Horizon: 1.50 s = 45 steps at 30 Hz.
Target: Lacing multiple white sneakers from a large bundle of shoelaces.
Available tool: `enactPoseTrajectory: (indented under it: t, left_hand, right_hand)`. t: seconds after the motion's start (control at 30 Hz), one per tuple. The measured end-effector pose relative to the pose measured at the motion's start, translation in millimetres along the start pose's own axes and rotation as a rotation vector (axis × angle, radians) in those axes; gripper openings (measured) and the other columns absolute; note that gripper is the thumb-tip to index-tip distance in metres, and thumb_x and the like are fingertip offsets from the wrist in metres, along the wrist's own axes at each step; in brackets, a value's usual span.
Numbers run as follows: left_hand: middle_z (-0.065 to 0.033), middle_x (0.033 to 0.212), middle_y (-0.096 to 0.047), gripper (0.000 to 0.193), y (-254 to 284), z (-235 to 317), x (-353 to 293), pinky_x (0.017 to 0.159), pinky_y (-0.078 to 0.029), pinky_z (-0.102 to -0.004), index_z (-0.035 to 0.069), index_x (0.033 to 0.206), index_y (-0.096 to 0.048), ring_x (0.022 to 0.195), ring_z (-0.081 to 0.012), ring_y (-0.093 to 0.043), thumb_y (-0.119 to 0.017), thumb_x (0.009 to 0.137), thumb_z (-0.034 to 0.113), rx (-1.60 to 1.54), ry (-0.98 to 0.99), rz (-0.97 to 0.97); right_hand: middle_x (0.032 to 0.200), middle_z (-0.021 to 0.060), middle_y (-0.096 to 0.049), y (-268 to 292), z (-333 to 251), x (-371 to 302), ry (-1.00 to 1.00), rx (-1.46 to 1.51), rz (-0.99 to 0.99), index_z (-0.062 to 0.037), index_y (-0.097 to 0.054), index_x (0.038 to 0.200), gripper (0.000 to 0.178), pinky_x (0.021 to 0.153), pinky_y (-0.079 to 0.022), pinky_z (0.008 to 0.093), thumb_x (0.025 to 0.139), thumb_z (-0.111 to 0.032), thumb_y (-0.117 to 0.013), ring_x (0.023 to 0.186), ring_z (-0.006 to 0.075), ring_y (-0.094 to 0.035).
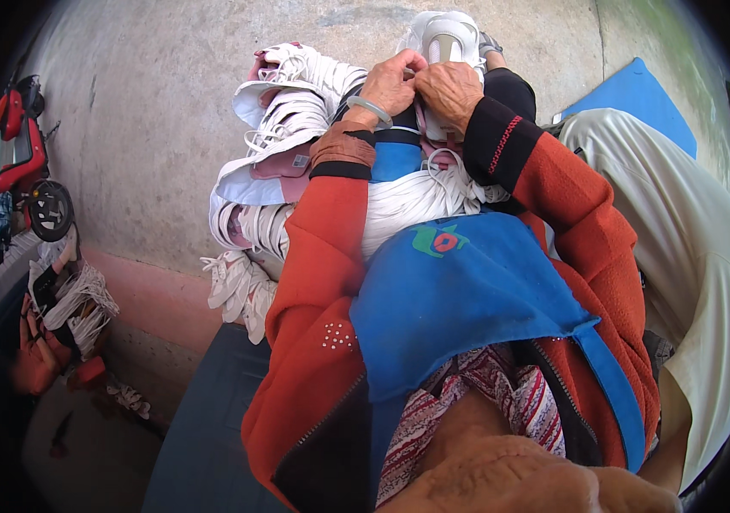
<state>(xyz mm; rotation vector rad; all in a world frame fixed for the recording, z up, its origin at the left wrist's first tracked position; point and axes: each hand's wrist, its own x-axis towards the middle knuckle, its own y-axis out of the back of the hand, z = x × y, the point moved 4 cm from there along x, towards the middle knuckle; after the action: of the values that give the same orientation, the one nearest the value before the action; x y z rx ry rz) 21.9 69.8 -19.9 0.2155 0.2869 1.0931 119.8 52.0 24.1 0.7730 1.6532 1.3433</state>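
Observation:
A white shoe [443, 38] with mesh panels lies across my lap, its front end pointing away from me. My left hand [388, 85], with a pale bangle at the wrist, is closed at the shoe's left side, its thumb and finger pinched. Beside it, almost touching, my right hand [450, 90] is closed over the shoe with fingers bent. What lies between the fingertips is too small to make out. A thick bundle of white shoelaces [416, 205] rests on my lap, nearer than the shoe. To the left are stacked white-and-pink shoe pieces [283, 162] with laces.
More white shoes [241, 286] sit at the pile's near end. On the left stands a red scooter [27, 162]; below it, a person [40, 350] sits with white laces. Pale cloth [681, 214] hangs close on my right, before a blue board [638, 107].

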Motion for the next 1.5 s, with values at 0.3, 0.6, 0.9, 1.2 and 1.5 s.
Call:
enactPoseTrajectory:
  t: [0.3, 0.6, 0.9, 1.2, 1.5]
  left_hand:
    - [-0.0092, 0.084, -0.065, 0.019, 2, -10, 6, 0.07, -0.05, -0.0293, 0.007, 0.093, -0.06, 0.077, -0.0201, -0.063, -0.065, 0.074, 0.006, -0.011, 0.066, -0.086]
    - [-0.0105, 0.085, -0.065, 0.019, -1, -8, 3, 0.07, -0.05, -0.0308, 0.006, 0.094, -0.057, 0.078, -0.0224, -0.064, -0.064, 0.076, 0.007, -0.045, -0.017, 0.045]
    - [-0.0124, 0.092, -0.064, 0.02, 0, -12, 5, 0.074, -0.049, -0.0306, 0.006, 0.099, -0.057, 0.087, -0.0221, -0.062, -0.062, 0.08, 0.009, 0.009, 0.034, -0.048]
    - [-0.0122, 0.092, -0.064, 0.023, 0, -8, 6, 0.076, -0.048, -0.029, 0.005, 0.1, -0.057, 0.088, -0.0202, -0.061, -0.062, 0.078, 0.008, -0.035, 0.049, -0.077]
    - [-0.014, 0.083, -0.062, 0.036, 10, 4, -21, 0.067, -0.049, -0.0325, 0.0, 0.096, -0.056, 0.074, -0.0225, -0.062, -0.064, 0.078, 0.031, -0.083, -0.026, 0.195]
  right_hand:
    - [0.067, 0.014, -0.063, 4, 3, -9, -0.121, -0.069, 0.151, -0.007, -0.064, 0.074, 0.013, 0.05, -0.051, 0.038, 0.077, -0.016, -0.056, 0.066, 0.0283, -0.065]
    - [0.067, 0.0133, -0.062, 9, -9, -6, 0.022, -0.185, 0.054, -0.0053, -0.065, 0.07, 0.012, 0.05, -0.051, 0.0349, 0.075, -0.013, -0.056, 0.065, 0.0273, -0.065]
    - [0.068, 0.0097, -0.063, 13, -11, -5, 0.084, -0.173, 0.065, -0.0084, -0.066, 0.07, 0.013, 0.052, -0.051, 0.0333, 0.076, -0.014, -0.056, 0.067, 0.0237, -0.065]
    - [0.069, 0.0145, -0.064, 2, -6, 4, 0.113, -0.142, -0.045, -0.0052, -0.065, 0.071, 0.016, 0.054, -0.052, 0.0358, 0.077, -0.016, -0.055, 0.065, 0.0251, -0.065]
    - [0.051, 0.0011, -0.046, 52, 7, -34, -0.093, 1.461, -0.473, -0.0021, -0.054, 0.066, 0.023, 0.045, -0.041, 0.0315, 0.082, -0.018, -0.054, 0.048, 0.0149, -0.049]
